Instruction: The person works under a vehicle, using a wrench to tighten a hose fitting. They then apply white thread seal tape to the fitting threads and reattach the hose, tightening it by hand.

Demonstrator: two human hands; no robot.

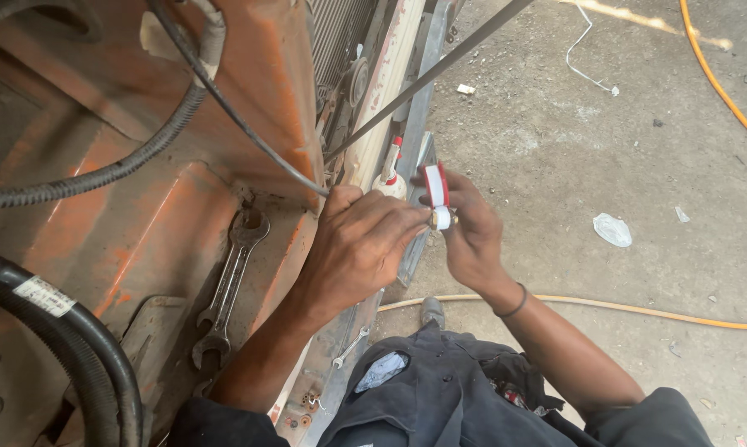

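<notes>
My right hand [471, 236] holds a small red spool of white sealing tape [435, 184] upright, beside an orange machine body [141, 190]. The white tape runs down from the spool onto a small brass fitting [434, 218]. My left hand [361, 244] pinches that fitting at its fingertips, close against the right hand. A small white bottle with a red nozzle [392, 175] stands just behind the left hand on the machine's edge.
Two open-ended spanners [228, 285] lie on the orange panel left of my left arm. Thick black hoses [67, 331] and corrugated cables [125, 165] cross the machine. An orange hose [638, 310] runs over the concrete floor, with scattered litter [612, 229].
</notes>
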